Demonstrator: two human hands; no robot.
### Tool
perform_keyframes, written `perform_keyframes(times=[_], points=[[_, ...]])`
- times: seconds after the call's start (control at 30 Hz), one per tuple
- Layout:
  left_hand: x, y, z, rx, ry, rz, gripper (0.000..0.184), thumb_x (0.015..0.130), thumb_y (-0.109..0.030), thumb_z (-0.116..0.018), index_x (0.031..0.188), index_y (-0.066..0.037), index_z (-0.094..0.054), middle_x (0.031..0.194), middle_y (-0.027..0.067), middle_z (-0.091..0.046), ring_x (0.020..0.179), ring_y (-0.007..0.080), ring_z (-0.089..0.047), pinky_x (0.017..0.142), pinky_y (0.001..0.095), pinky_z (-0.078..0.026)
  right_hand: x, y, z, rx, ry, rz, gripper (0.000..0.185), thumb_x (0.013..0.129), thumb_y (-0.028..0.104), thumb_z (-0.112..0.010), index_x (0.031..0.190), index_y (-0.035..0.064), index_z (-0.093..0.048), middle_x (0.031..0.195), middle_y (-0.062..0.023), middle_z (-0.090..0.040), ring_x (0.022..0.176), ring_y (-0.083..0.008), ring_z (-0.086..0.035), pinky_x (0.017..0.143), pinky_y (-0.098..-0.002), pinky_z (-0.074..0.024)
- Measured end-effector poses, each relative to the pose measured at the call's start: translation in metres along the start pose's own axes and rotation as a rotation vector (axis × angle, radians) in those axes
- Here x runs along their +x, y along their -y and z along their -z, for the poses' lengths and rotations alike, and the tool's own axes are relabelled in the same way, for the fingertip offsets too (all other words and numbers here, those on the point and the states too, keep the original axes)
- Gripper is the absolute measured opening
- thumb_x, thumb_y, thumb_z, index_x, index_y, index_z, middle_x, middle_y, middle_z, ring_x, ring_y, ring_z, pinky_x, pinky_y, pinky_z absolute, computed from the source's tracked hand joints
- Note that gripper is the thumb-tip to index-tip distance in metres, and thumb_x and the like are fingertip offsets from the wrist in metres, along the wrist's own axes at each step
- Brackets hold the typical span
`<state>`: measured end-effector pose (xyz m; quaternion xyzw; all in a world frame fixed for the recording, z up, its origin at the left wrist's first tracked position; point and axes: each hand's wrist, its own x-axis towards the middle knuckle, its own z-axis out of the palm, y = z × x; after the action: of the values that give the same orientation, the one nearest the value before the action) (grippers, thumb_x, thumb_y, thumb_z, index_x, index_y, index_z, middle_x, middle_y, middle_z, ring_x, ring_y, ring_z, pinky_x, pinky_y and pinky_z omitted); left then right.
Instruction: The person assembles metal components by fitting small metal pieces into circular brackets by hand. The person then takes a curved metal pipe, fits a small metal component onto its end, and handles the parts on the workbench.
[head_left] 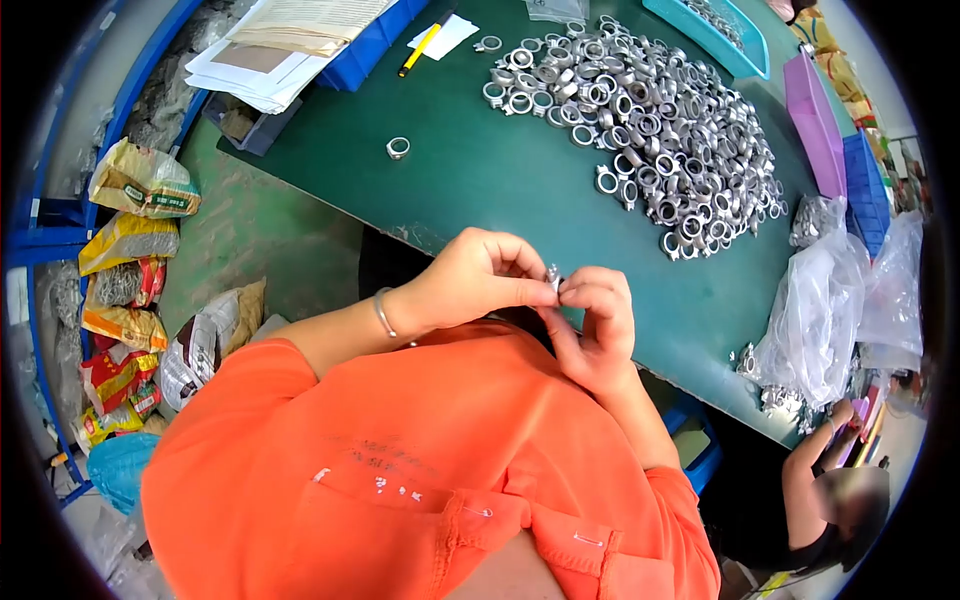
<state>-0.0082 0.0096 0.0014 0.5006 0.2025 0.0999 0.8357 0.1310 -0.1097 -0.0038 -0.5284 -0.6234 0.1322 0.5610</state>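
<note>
Left hand (478,278): fingertips pinched on a small metal part (555,280)
Right hand (600,330): fingertips pinched on it too
Metal part: between both hands, above the green table's (450,185) near edge
Rings (655,130): heaped far right

One pen (422,48), one teal tray (712,52), rings (650,125) beyond counting.

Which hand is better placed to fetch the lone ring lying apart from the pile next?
The left hand, probably: it is nearer the ring than the right hand. Both hands are at a small metal piece, so the left may need to release it first.
</note>
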Motion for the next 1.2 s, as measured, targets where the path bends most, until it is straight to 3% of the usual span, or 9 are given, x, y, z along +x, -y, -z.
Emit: perform_keyframes(times=[0.2, 0.37, 0.47, 0.57, 0.67, 0.73, 0.97, 1.07, 1.2], points=[[0.001, 0.004, -0.004, 0.494, -0.148, -0.414, 0.011, 0.075, 0.004, -0.066, 0.085, 0.001, -0.062, 0.082, 0.0051, -0.058, 0.071, 0.0103, -0.057, 0.062, 0.0211, -0.047, 0.003, 0.001, 0.013, 0.01, -0.004, -0.01, 0.022, 0.069, -0.012, -0.059, 0.087, 0.001, -0.053, 0.089, -0.0144, -0.058, 0.08, -0.0249, -0.056, 0.069, -0.0313, -0.0469], [0.001, 0.006, 0.004, 0.667, -0.167, -0.618, 0.01, 0.072, 0.006, -0.068, 0.078, 0.0, -0.062, 0.085, 0.0071, -0.057, 0.069, 0.0117, -0.054, 0.057, 0.0239, -0.045, 0.011, -0.012, 0.012, 0.439, -0.027, -0.634, 0.029, 0.094, 0.011, -0.047, 0.119, -0.0026, -0.044, 0.107, -0.0117, -0.057, 0.096, -0.0176, -0.057, 0.084, -0.0288, -0.0461], [0.001, 0.014, 0.011, 0.738, -0.154, -0.711, 0.015, 0.078, 0.006, -0.062, 0.091, -0.001, -0.059, 0.094, 0.0084, -0.056, 0.076, 0.0139, -0.056, 0.059, 0.0253, -0.049, 0.022, -0.014, 0.002, 0.265, 0.167, -0.47, 0.023, 0.083, 0.002, -0.061, 0.105, 0.0, -0.056, 0.101, -0.0123, -0.059, 0.09, -0.0179, -0.059, 0.076, -0.031, -0.051], [-0.001, 0.013, 0.012, -0.384, -0.29, -0.094, 0.025, 0.095, -0.013, -0.04, 0.119, -0.005, -0.037, 0.104, 0.0086, -0.053, 0.084, 0.02, -0.059, 0.064, 0.0284, -0.055, 0.062, -0.01, -0.004, -0.143, 0.332, 0.068, 0.025, 0.069, 0.0, -0.07, 0.093, 0.0028, -0.062, 0.1, -0.0138, -0.058, 0.088, -0.0279, -0.058, 0.074, -0.0354, -0.049], [0.003, 0.019, 0.038, -0.765, -0.098, 0.097, 0.025, 0.097, -0.028, -0.038, 0.105, -0.007, -0.049, 0.089, 0.0057, -0.056, 0.073, 0.0154, -0.06, 0.048, 0.0229, -0.048, 0.088, -0.024, -0.015, -0.097, 0.532, 0.125, 0.027, 0.067, 0.006, -0.072, 0.093, 0.0039, -0.062, 0.104, -0.0141, -0.058, 0.095, -0.0305, -0.056, 0.081, -0.0382, -0.045], [-0.001, 0.013, 0.04, -0.596, -0.189, 0.16, 0.019, 0.095, -0.024, -0.045, 0.091, -0.008, -0.053, 0.078, 0.0036, -0.054, 0.057, 0.008, -0.046, 0.04, 0.0185, -0.027, 0.114, -0.05, -0.025, -0.36, 0.437, 0.201, 0.031, 0.07, 0.013, -0.071, 0.098, 0.0044, -0.062, 0.11, -0.0141, -0.056, 0.101, -0.0328, -0.054, 0.086, -0.042, -0.0419], [-0.006, 0.011, 0.035, -0.478, -0.213, 0.153, 0.013, 0.092, -0.019, -0.05, 0.089, -0.008, -0.054, 0.076, 0.0029, -0.054, 0.055, 0.0068, -0.043, 0.043, 0.0183, -0.03, 0.184, -0.131, -0.072, -1.047, 0.212, 0.303, 0.047, 0.077, 0.044, -0.06, 0.109, 0.0096, -0.06, 0.114, -0.0111, -0.054, 0.106, -0.0336, -0.051, 0.091, -0.0548, -0.0332], [-0.005, 0.015, 0.036, -0.471, -0.21, 0.167, 0.013, 0.092, -0.019, -0.05, 0.088, -0.008, -0.054, 0.076, 0.0022, -0.054, 0.054, 0.0068, -0.042, 0.043, 0.0187, -0.031, 0.176, -0.12, -0.063, -1.01, 0.358, 0.239, 0.038, 0.075, 0.039, -0.062, 0.1, 0.0107, -0.064, 0.095, -0.0052, -0.058, 0.084, -0.0276, -0.057, 0.082, -0.0484, -0.038], [-0.002, 0.012, 0.037, -0.456, -0.19, 0.158, 0.012, 0.092, -0.019, -0.05, 0.089, -0.008, -0.054, 0.076, 0.0024, -0.054, 0.056, 0.0066, -0.043, 0.044, 0.0187, -0.031, 0.135, -0.084, -0.04, -0.887, 0.462, 0.289, 0.033, 0.073, 0.03, -0.065, 0.1, 0.0114, -0.062, 0.108, -0.0031, -0.056, 0.09, -0.0253, -0.054, 0.078, -0.0441, -0.0382]])
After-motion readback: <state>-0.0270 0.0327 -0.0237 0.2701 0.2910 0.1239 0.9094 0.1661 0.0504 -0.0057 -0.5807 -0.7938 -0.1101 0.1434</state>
